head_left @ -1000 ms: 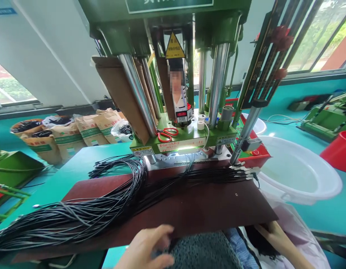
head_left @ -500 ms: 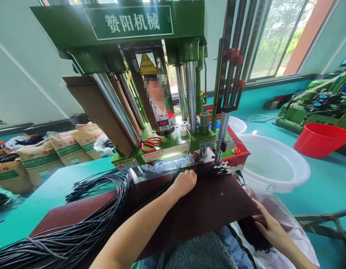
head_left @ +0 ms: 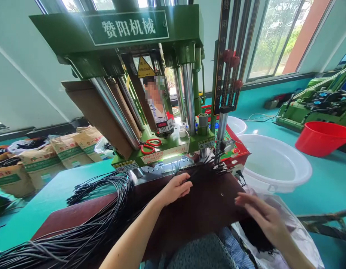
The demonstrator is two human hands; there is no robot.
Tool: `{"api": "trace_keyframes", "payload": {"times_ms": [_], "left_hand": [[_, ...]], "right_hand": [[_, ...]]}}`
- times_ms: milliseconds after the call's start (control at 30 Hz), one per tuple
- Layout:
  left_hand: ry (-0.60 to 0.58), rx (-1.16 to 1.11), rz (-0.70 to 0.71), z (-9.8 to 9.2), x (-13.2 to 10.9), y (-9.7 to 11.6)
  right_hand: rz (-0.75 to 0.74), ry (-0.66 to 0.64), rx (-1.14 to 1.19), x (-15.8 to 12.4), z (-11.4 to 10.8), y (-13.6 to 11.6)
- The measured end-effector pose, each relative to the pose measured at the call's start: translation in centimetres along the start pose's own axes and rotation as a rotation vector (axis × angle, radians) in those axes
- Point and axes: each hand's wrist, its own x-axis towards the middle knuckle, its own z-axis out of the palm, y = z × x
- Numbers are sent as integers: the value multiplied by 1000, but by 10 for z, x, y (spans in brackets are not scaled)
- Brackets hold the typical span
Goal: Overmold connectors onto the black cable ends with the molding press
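Observation:
My left hand (head_left: 177,188) is over the dark brown table (head_left: 206,205), just in front of the green press (head_left: 178,144). Its fingers are curled together beside thin black cables (head_left: 199,172); whatever they grip is hard to make out. More dark cables run up into the lit metal mould (head_left: 167,166). Toward the table's right edge, my right hand (head_left: 264,216) hovers, slightly blurred, with fingers stretched out and nothing visible in them. Below it, a dark bundle (head_left: 257,233) lies on a pale plastic bag (head_left: 290,228). White-tipped cable ends (head_left: 220,169) gather at the table's back right.
A long bundle of black cables (head_left: 77,235) covers the left side. Red-handled scissors (head_left: 150,145) rest on the press. A white tub (head_left: 276,160) and a red bucket (head_left: 324,138) stand at right, paper sacks (head_left: 63,149) at back left.
My left hand has drawn back slightly leftward from the mould, its fingers now showing. My right hand has risen from the dark bundle toward the table's right edge. Black cables now lie toward the white-tipped ends.

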Motion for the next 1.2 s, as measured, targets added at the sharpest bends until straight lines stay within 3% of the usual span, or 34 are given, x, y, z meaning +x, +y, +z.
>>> {"api": "trace_keyframes", "payload": {"times_ms": [67,133,200,300,467,667,733,833,967,1067,1200], "left_hand": [[-74,-104,-54,7,-13,6],[-103,-166,-98,17,-26,8],[-83,-226,-135,29,-40,3],[-22,-294,-175,46,-59,-11],[-1,-263,-161,59,-70,-21],[35,-198,-77,65,-22,8],[92,-54,3,66,-3,22],[210,359,168,69,14,42],[121,799,279,75,22,51],[157,783,295,82,26,49],[236,491,333,93,31,61]], "right_hand": [[80,-244,290,4,34,-21],[53,-378,553,12,64,-34],[18,-373,763,24,84,-42],[59,-272,925,40,95,-51],[146,-211,841,49,91,-56],[123,-87,833,40,71,-65],[108,-67,861,37,65,-68],[79,-65,908,35,59,-69],[25,-25,840,36,55,-62],[31,-19,850,36,52,-57],[31,1,888,37,50,-55]]}}
